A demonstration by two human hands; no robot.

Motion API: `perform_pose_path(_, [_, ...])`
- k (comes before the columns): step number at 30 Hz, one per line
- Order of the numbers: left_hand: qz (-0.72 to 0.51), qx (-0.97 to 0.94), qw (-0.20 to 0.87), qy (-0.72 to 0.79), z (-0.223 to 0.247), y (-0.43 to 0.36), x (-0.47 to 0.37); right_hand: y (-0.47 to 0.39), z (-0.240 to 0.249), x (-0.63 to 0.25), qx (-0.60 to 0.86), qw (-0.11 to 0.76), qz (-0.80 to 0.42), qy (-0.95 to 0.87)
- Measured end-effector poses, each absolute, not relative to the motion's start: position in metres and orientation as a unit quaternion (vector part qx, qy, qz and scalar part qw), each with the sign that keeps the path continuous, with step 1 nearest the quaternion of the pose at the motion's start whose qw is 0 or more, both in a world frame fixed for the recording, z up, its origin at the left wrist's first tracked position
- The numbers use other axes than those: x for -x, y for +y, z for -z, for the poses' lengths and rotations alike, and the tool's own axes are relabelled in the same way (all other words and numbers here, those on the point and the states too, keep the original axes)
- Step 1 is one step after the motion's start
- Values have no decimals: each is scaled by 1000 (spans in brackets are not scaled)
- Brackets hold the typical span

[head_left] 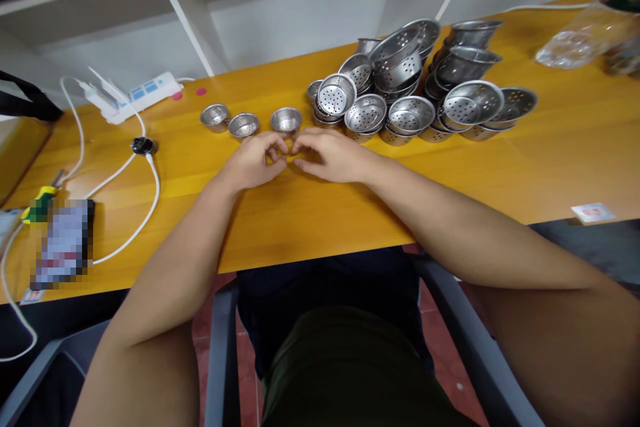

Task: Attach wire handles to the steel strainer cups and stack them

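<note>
My left hand [257, 161] hovers over the yellow wooden tabletop, its fingers curved and the thumb apart from them. Facing it, almost touching at the fingertips, is my right hand [333, 155], with a gap between thumb and fingers. Nothing shows in either hand. Just beyond the fingertips stands a small metal cup [286, 120]. Two more small metal cups, one by my left hand [244, 125] and one farther left [215, 117], stand upright. To the right of my right hand are stacks of perforated metal cups [365, 113], several of them tilted.
A white power strip [143, 97] with cables lies at the back left. A pixelated flat object [63, 243] and a yellow-green handled tool [41, 203] are at the left. Clear plastic [570, 47] lies at the back right. White shelving [300, 7] borders the table's rear edge.
</note>
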State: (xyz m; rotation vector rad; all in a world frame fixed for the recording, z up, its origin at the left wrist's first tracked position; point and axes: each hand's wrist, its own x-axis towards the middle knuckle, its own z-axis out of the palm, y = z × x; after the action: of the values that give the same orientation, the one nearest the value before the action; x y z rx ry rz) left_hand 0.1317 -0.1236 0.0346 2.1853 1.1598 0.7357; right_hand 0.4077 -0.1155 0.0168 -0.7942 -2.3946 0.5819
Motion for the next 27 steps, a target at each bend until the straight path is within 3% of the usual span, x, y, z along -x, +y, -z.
perform_pose_path(10, [-277, -742, 133, 596, -55, -119, -119, -116, -21, -409, 328, 226, -230, -888])
perform_pose_path(20, [-199, -713, 134, 659, -52, -115, -120, -119, -24, -407, 322, 239, -230, -887])
perform_pose_path(23, [-190, -715, 141, 658, -52, -117, -123, -122, -30, -408, 344, 277, -202, -874])
perform_pose_path(27, [-223, -727, 157, 631, -45, -113, -122, -119, -41, -424, 421, 389, -136, -808])
